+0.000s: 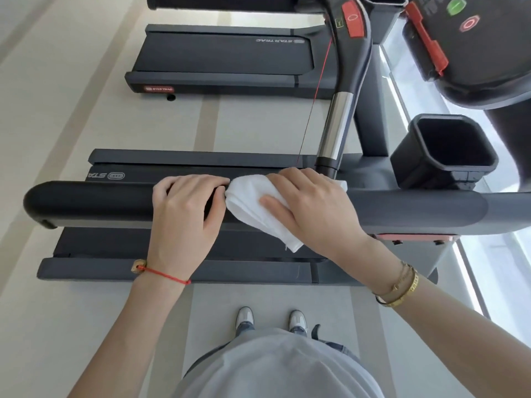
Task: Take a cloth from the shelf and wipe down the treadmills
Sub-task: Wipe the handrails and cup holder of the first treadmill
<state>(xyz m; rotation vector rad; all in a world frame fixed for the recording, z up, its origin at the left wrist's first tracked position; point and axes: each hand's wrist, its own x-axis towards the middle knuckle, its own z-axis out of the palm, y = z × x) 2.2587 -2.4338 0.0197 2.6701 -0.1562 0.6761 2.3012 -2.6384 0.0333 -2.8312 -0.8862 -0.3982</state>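
A white cloth (253, 205) lies folded over the black side handrail (94, 201) of the near treadmill (178, 271). My right hand (313, 205) presses flat on the cloth, fingers spread across it, with a loose corner hanging below the rail. My left hand (186, 208) grips the handrail just left of the cloth, its fingertips touching the cloth's edge. A second treadmill (224, 56) stands beyond, parallel to the first.
A black cup holder (442, 150) and the console with a red stop button (468, 24) sit at the right. A red safety cord (313, 101) hangs from the inner handlebar (336, 124). Pale floor (57, 124) surrounds the machines; my shoes (270, 320) stand beside the deck.
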